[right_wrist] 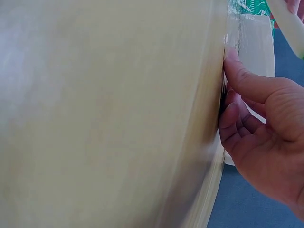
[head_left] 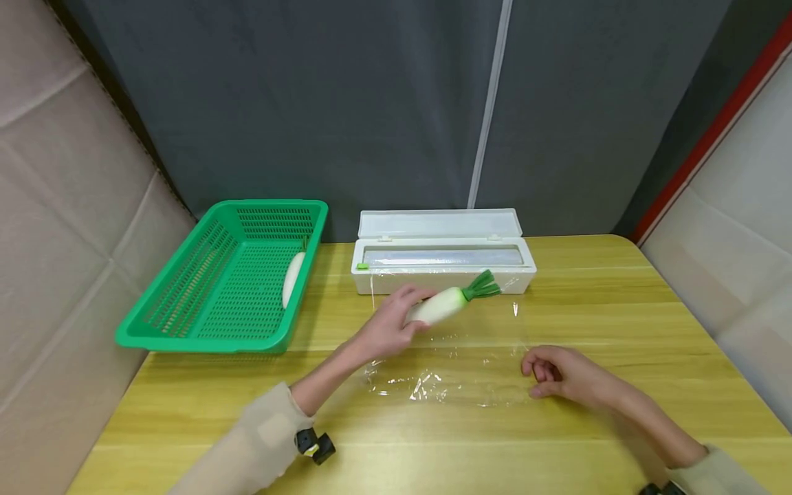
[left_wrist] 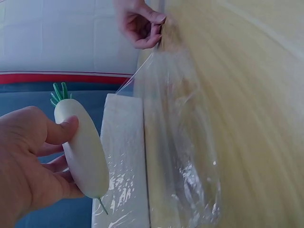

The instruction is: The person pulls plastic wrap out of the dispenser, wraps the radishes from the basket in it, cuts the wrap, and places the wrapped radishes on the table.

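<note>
A white radish (head_left: 436,307) with green stalks is gripped in my left hand (head_left: 394,324), above a sheet of clear plastic wrap (head_left: 427,386). In the left wrist view, the thumb lies across the radish near its stalk end, and its thin root tip points down. The wrap runs from a white wrap dispenser (head_left: 443,282), whose lid (head_left: 441,223) stands raised, toward the front of the table. At the right edge of the wrap, my right hand (head_left: 566,375) has curled fingers; in the left wrist view its thumb and forefinger pinch the wrap there.
A green plastic basket (head_left: 198,344) stands at the left, with another white radish (head_left: 293,280) lying along its right side. The dispenser has a small green slider (head_left: 362,266) at its left end. A dark curtain (head_left: 309,103) hangs behind the wooden table (head_left: 619,295).
</note>
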`<state>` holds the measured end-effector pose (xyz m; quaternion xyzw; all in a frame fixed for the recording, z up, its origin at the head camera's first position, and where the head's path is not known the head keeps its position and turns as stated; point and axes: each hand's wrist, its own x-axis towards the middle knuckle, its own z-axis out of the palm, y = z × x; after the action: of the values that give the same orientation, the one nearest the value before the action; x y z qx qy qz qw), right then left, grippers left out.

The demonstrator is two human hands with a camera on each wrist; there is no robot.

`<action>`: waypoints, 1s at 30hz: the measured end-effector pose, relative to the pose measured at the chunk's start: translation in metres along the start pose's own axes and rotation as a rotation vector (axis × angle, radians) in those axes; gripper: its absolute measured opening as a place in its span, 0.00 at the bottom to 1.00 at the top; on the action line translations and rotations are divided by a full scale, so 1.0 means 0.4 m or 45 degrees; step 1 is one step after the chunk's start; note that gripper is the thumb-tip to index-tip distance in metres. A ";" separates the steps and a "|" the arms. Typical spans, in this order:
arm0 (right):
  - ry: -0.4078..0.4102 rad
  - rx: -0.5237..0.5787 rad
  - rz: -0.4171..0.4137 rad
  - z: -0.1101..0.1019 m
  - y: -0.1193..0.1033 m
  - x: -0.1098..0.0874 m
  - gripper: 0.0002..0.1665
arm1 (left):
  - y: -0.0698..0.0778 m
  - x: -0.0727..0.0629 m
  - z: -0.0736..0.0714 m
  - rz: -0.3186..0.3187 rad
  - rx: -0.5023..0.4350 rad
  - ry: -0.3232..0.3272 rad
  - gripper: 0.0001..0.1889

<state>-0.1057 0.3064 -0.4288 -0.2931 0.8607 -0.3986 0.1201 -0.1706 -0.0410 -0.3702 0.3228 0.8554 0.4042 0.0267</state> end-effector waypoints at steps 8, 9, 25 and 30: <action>-0.008 0.002 0.012 -0.001 -0.006 -0.001 0.14 | -0.007 0.014 0.061 -0.030 0.076 -0.136 0.28; -0.010 0.004 0.017 -0.001 -0.007 -0.001 0.14 | -0.009 0.016 0.069 -0.036 0.081 -0.149 0.28; -0.025 -0.008 0.028 0.000 -0.004 0.010 0.15 | -0.024 0.035 0.145 -0.096 0.249 -0.253 0.28; -0.061 0.014 0.067 -0.010 -0.003 0.016 0.15 | -0.026 0.041 0.144 -0.074 0.281 -0.268 0.27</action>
<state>-0.1120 0.3044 -0.4253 -0.2793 0.8627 -0.3929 0.1528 -0.1712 0.0024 -0.4126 0.3395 0.8961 0.2707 0.0922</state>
